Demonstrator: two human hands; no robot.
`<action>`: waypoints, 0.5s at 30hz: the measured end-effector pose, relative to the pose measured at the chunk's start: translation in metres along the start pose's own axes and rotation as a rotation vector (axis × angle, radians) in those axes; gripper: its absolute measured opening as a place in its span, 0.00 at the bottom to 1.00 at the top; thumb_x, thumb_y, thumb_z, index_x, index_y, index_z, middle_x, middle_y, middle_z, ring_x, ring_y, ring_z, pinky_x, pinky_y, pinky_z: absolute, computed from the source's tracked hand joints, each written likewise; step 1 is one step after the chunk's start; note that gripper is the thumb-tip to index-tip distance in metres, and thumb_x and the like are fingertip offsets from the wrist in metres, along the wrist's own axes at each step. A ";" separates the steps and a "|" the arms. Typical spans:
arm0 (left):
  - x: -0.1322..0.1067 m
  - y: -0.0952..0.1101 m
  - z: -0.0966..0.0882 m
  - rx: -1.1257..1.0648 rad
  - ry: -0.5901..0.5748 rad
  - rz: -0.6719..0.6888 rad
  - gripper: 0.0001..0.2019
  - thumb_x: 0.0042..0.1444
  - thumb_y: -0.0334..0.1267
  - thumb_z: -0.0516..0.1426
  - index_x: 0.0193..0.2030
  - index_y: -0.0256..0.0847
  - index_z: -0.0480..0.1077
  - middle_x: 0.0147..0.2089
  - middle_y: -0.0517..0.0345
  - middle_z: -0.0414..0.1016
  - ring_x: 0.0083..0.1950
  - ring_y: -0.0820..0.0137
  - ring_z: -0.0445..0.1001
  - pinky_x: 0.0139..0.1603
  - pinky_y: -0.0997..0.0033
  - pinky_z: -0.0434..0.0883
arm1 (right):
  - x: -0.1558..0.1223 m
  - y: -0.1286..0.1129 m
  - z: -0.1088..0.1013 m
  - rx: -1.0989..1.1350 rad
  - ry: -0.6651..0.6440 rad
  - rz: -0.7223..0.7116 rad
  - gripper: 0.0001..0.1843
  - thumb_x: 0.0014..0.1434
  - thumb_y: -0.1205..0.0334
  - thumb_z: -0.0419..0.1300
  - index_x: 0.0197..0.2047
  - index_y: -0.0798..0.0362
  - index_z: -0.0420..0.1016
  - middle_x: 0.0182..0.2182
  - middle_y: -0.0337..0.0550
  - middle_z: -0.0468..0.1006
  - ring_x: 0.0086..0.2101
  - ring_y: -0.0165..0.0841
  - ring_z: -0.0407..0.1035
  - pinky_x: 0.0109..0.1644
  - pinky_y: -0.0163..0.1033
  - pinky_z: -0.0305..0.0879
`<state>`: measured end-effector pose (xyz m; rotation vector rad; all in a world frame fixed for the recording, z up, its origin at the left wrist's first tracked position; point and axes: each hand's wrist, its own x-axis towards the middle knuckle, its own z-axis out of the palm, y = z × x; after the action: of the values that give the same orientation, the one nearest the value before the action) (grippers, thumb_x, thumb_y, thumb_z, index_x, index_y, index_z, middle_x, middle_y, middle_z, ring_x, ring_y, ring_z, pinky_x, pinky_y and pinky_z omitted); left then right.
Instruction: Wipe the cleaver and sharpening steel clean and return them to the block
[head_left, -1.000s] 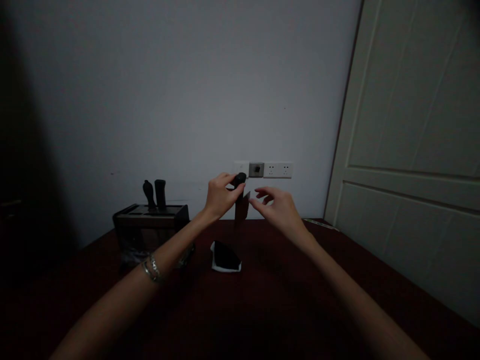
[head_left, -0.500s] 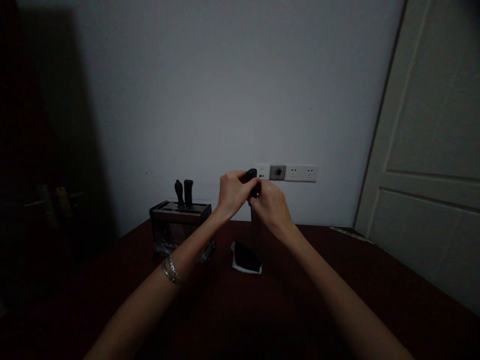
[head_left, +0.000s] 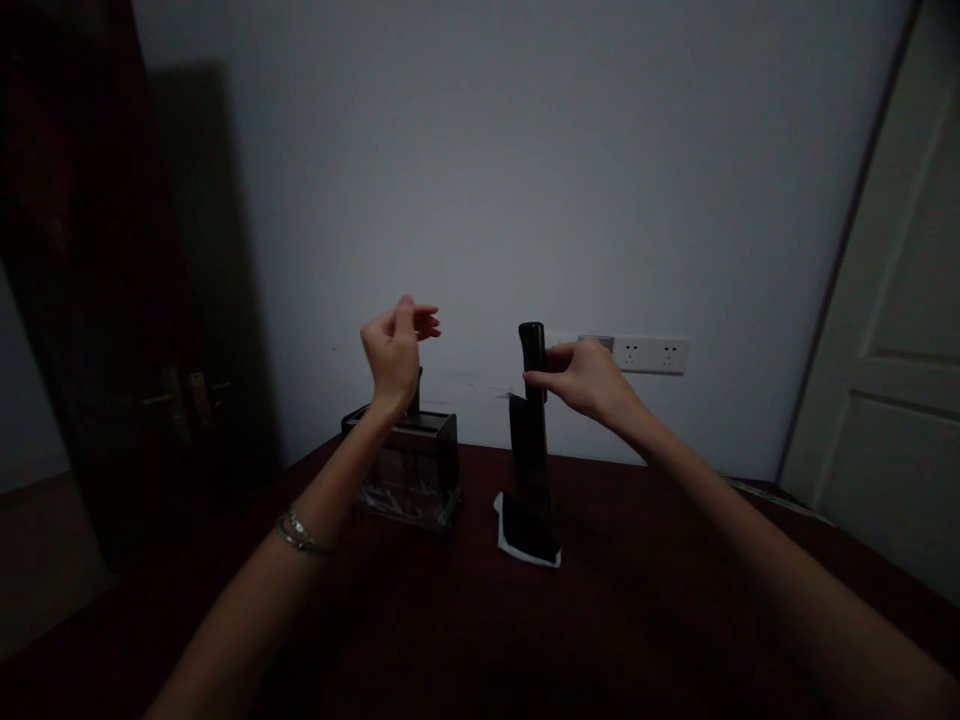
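My right hand [head_left: 585,378] pinches the black handle of a kitchen knife [head_left: 531,440] between thumb and fingers. The knife is held upright, its broad dark blade pointing down. Whether the blade's lower end touches the tabletop, I cannot tell. My left hand [head_left: 399,350] is raised at the left, its fingers loosely bent and apart with nothing in them. Behind and below it stands a dark knife holder [head_left: 442,440] with slots on top. One black handle [head_left: 415,390] sticks up from it, partly hidden by my left wrist.
A flat black piece with a white edge [head_left: 529,535] lies on the dark red tabletop [head_left: 480,630], just below the knife. White wall sockets [head_left: 651,354] are behind my right hand. A pale door [head_left: 877,380] stands at the right, with a plain wall behind the table.
My left hand has let go of the knife handle and moved left, over the holder. My right hand still holds the knife, whose broad blade now shows. The view has shifted left.
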<state>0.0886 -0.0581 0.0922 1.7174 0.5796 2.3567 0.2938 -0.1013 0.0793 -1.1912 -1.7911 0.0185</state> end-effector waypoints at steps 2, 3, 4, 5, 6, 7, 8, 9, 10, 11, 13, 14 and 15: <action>0.016 -0.009 -0.025 0.008 0.110 0.028 0.20 0.57 0.46 0.45 0.27 0.33 0.70 0.24 0.56 0.70 0.24 0.77 0.70 0.27 0.75 0.69 | 0.011 -0.002 -0.003 0.048 -0.016 -0.017 0.10 0.43 0.64 0.61 0.30 0.59 0.79 0.25 0.44 0.78 0.29 0.36 0.71 0.30 0.37 0.63; 0.024 -0.015 -0.038 0.020 0.168 0.034 0.20 0.57 0.45 0.45 0.26 0.33 0.69 0.23 0.57 0.69 0.23 0.77 0.69 0.26 0.75 0.69 | 0.016 -0.003 -0.005 0.072 -0.016 -0.018 0.11 0.43 0.64 0.62 0.31 0.59 0.78 0.25 0.44 0.78 0.29 0.36 0.71 0.30 0.37 0.64; 0.032 -0.023 -0.052 0.036 0.222 0.031 0.20 0.57 0.44 0.44 0.26 0.33 0.69 0.23 0.57 0.69 0.22 0.77 0.68 0.25 0.75 0.69 | 0.022 -0.005 -0.006 0.097 -0.008 -0.014 0.12 0.41 0.65 0.63 0.32 0.60 0.78 0.25 0.45 0.78 0.28 0.36 0.71 0.30 0.38 0.65; 0.040 -0.033 -0.067 0.060 0.274 0.021 0.19 0.56 0.43 0.43 0.25 0.34 0.68 0.22 0.58 0.68 0.22 0.77 0.68 0.25 0.75 0.69 | 0.028 -0.008 -0.008 0.127 0.003 -0.004 0.13 0.40 0.66 0.64 0.33 0.61 0.78 0.25 0.45 0.77 0.28 0.36 0.71 0.29 0.39 0.65; 0.047 -0.044 -0.083 0.091 0.323 0.004 0.19 0.56 0.42 0.43 0.24 0.34 0.67 0.22 0.58 0.68 0.21 0.78 0.67 0.24 0.76 0.68 | 0.034 -0.011 -0.009 0.166 0.016 0.013 0.14 0.39 0.67 0.64 0.33 0.62 0.77 0.25 0.45 0.77 0.27 0.36 0.71 0.29 0.39 0.66; 0.054 -0.056 -0.100 0.125 0.367 -0.017 0.18 0.55 0.41 0.42 0.24 0.34 0.66 0.21 0.58 0.67 0.20 0.78 0.66 0.23 0.76 0.68 | 0.039 -0.014 -0.010 0.215 0.032 0.032 0.15 0.38 0.68 0.65 0.33 0.63 0.77 0.24 0.45 0.76 0.26 0.36 0.71 0.28 0.40 0.68; 0.059 -0.070 -0.118 0.161 0.421 -0.041 0.18 0.54 0.41 0.42 0.24 0.34 0.65 0.21 0.59 0.66 0.19 0.78 0.64 0.22 0.76 0.68 | 0.045 -0.018 -0.012 0.273 0.049 0.049 0.15 0.37 0.70 0.66 0.33 0.63 0.76 0.24 0.45 0.75 0.26 0.36 0.71 0.29 0.41 0.69; 0.062 -0.084 -0.136 0.217 0.464 -0.090 0.17 0.54 0.40 0.41 0.24 0.34 0.65 0.21 0.59 0.65 0.19 0.78 0.64 0.22 0.76 0.67 | 0.050 -0.023 -0.013 0.334 0.067 0.062 0.15 0.37 0.72 0.66 0.33 0.64 0.75 0.23 0.45 0.75 0.26 0.35 0.71 0.30 0.42 0.70; 0.063 -0.100 -0.154 0.304 0.501 -0.160 0.17 0.54 0.38 0.40 0.25 0.34 0.64 0.21 0.59 0.65 0.19 0.78 0.64 0.22 0.76 0.67 | 0.055 -0.027 -0.014 0.391 0.084 0.067 0.14 0.37 0.74 0.65 0.32 0.64 0.75 0.23 0.44 0.74 0.26 0.35 0.71 0.31 0.43 0.71; 0.062 -0.115 -0.172 0.423 0.507 -0.255 0.18 0.54 0.37 0.38 0.26 0.33 0.64 0.21 0.58 0.65 0.19 0.78 0.64 0.22 0.76 0.67 | 0.060 -0.032 -0.015 0.440 0.093 0.062 0.13 0.37 0.75 0.65 0.31 0.63 0.74 0.23 0.44 0.74 0.26 0.35 0.71 0.32 0.44 0.72; 0.050 -0.145 -0.207 0.542 0.503 -0.349 0.17 0.54 0.34 0.37 0.28 0.31 0.64 0.21 0.56 0.65 0.19 0.76 0.64 0.22 0.75 0.66 | 0.070 -0.040 -0.015 0.508 0.086 0.028 0.11 0.39 0.76 0.64 0.30 0.60 0.73 0.23 0.42 0.74 0.27 0.34 0.72 0.34 0.45 0.73; 0.040 -0.158 -0.224 0.796 0.398 -0.439 0.19 0.54 0.32 0.35 0.29 0.31 0.64 0.22 0.55 0.66 0.20 0.76 0.65 0.23 0.76 0.66 | 0.076 -0.044 -0.015 0.529 0.078 0.009 0.10 0.40 0.76 0.64 0.29 0.59 0.72 0.22 0.41 0.74 0.27 0.34 0.72 0.35 0.46 0.73; 0.028 -0.169 -0.240 0.882 0.348 -0.481 0.19 0.54 0.31 0.35 0.30 0.31 0.65 0.22 0.53 0.68 0.20 0.74 0.67 0.23 0.75 0.66 | 0.081 -0.048 -0.014 0.544 0.072 -0.008 0.10 0.41 0.76 0.64 0.29 0.59 0.71 0.22 0.41 0.73 0.28 0.34 0.72 0.35 0.47 0.73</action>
<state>-0.1617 0.0557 -0.0145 1.1330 2.0558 2.1504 0.2633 -0.0743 0.1659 -0.7807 -1.5864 0.4261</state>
